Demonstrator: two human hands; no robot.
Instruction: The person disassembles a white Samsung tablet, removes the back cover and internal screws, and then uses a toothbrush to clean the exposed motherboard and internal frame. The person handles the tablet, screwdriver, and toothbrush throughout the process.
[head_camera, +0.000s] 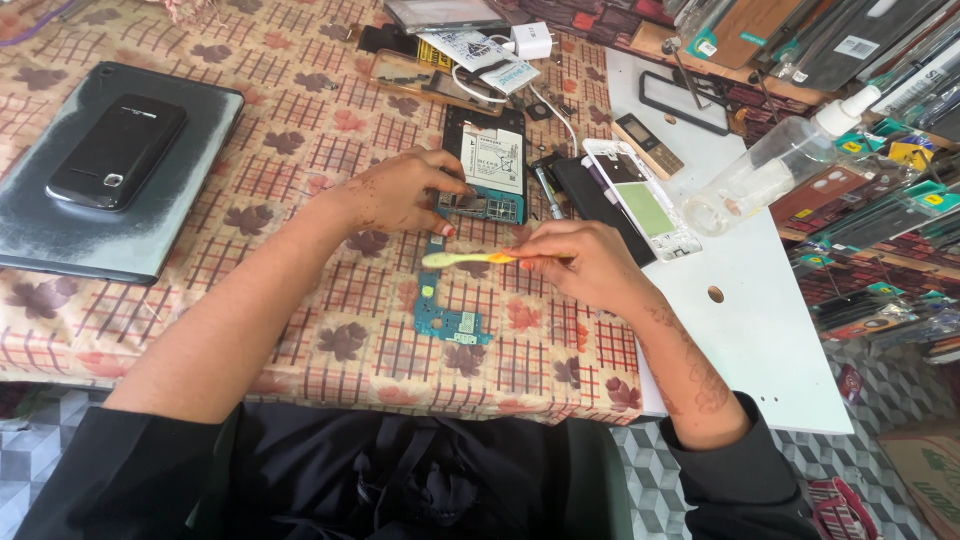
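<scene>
Head view: left hand pinches opened phone; right hand grips toothbrush, bristles left, above loose board. Brushing step likely; next needs bristles lowered squarely.

Left hand pinching, right hand gripping.

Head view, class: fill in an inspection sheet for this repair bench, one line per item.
Surface: table under a checked leaf-print cloth, white board at its right.
Job's things: opened phone; yellow toothbrush; blue circuit board.
Clutter: black phone on a grey tablet; spray bottle; white phone frame.
Grippers: left hand touches the opened phone; right hand holds the toothbrush.
Cables: white charger with cable.
Surroundings: packaged parts at right.
</scene>
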